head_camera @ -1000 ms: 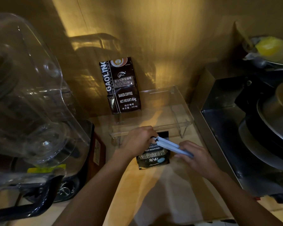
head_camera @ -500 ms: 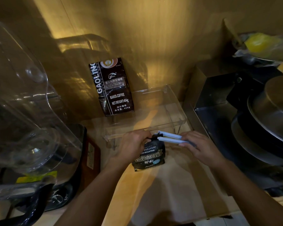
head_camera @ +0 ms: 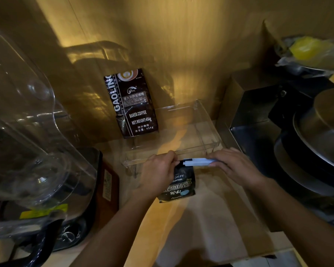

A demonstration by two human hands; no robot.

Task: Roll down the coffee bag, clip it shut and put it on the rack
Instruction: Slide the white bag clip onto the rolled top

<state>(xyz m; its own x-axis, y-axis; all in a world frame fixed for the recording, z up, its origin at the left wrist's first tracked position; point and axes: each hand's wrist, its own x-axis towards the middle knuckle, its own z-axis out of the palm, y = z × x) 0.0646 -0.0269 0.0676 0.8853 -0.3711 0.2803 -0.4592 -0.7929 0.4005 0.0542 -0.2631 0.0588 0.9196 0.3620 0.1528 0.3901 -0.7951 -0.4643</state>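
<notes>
Near the clear acrylic rack [head_camera: 206, 132], on the desk [head_camera: 210, 224], our left hand [head_camera: 157, 175] pinches the small black foil coffee bag's [head_camera: 178, 186] rolled top; our right hand [head_camera: 237, 168] holds the pale blue plastic clip [head_camera: 198, 162], seemingly closed. Light, crinkly, slippery: grip the roll.

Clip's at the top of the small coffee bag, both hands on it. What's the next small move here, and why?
Probably press the pale blue clip fully shut along the rolled top of the small coffee bag. The right hand holds the clip level at the bag's top edge while the left hand pinches the roll; whether it has latched cannot be told. The clear rack just behind waits.
</notes>
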